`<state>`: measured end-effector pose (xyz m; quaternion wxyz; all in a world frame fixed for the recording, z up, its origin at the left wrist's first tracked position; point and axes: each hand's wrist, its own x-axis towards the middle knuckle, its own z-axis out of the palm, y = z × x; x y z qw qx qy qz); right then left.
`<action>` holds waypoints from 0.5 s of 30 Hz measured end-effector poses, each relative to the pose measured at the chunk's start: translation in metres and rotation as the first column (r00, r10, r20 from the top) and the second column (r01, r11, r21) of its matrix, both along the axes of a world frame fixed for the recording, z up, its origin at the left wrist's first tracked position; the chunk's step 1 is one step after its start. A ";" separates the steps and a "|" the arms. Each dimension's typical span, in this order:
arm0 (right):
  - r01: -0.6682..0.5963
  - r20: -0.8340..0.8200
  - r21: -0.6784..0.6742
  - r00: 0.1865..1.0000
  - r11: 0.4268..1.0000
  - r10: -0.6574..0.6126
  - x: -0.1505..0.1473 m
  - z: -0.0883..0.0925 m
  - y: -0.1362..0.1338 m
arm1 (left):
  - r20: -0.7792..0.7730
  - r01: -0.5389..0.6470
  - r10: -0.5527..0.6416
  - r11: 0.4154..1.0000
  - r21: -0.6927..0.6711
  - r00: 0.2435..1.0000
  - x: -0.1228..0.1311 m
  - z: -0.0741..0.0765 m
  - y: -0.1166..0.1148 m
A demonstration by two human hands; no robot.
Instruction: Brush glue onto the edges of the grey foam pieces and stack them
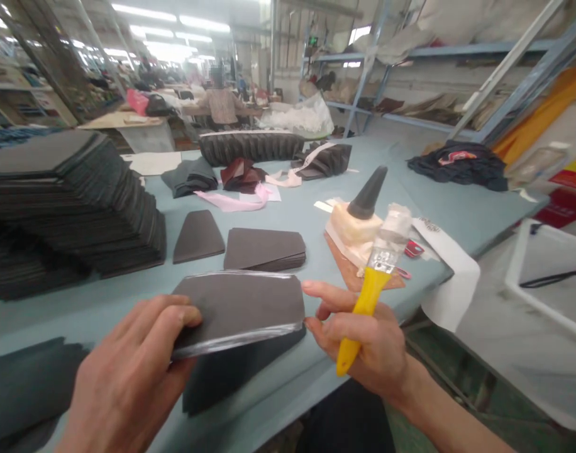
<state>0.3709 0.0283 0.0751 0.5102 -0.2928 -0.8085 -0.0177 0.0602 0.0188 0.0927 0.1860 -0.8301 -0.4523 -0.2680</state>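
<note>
My left hand (132, 358) grips the left end of a stack of dark grey panels (248, 305), thumb and fingers closed around it. The stack's long edges look shiny and wet. In my right hand (363, 336) is a paintbrush (370, 289) with a yellow handle, bristles pointing up and covered in a whitish coat. The right fingertips are at the stack's right end. Beneath it, more dark pieces (231, 377) lie on the table. Just behind sit a low stack of grey panels (264, 248) and a single tapered panel (199, 236).
Tall piles of dark panels (71, 201) stand at left. A glue-smeared container with a black cone nozzle (366, 195) rests on brown board at right. Behind are folded dark pieces (250, 148) and pink ribbon (236, 200). A white bin (552, 302) stands beyond the table's right edge.
</note>
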 end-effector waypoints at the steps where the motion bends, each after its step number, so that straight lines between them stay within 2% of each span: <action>1: -0.060 0.002 -0.006 0.998 0.998 0.060 -0.004 -0.001 -0.004 | 0.031 0.002 -0.002 1.000 -0.019 1.000 -0.002 -0.004 -0.010; 3: -0.150 -0.010 -0.012 0.989 0.989 0.150 -0.009 -0.003 -0.011 | 0.107 0.018 -0.011 0.998 -0.065 0.994 -0.004 -0.011 -0.027; 6: -0.191 0.006 -0.045 0.981 0.981 0.191 -0.011 -0.001 -0.023 | 0.224 0.044 -0.006 0.985 -0.166 0.975 -0.004 -0.018 -0.049; 9: -0.208 0.021 -0.176 0.976 0.962 0.215 -0.010 0.006 -0.037 | 0.306 0.044 0.030 0.972 -0.233 0.951 -0.003 -0.017 -0.066; 13: -0.174 -0.037 -0.347 0.984 0.921 0.172 -0.009 0.021 -0.055 | 0.395 0.045 0.051 0.972 -0.231 0.917 -0.013 -0.014 -0.083; 15: -0.129 -0.116 -0.389 0.989 0.912 0.090 -0.010 0.030 -0.063 | 0.439 0.038 0.078 0.967 -0.250 0.895 -0.022 -0.017 -0.090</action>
